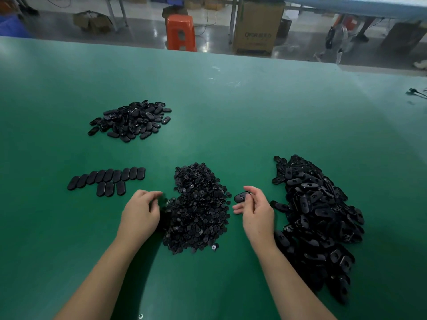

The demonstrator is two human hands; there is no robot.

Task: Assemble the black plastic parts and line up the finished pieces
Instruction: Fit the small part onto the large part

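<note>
Broad green desk (231,107), rows of finished pieces (108,180) at left. Right hand (255,210) pinching an oval shell (241,197); left hand (142,212) curled at the small-insert heap (196,209), contents hidden. Best: pick one insert, seat squarely, press home.

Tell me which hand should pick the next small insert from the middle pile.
Left. The left hand is curled at the edge of the pile of small parts, apparently empty, while the right hand is already pinching an oval shell beside that pile.
</note>
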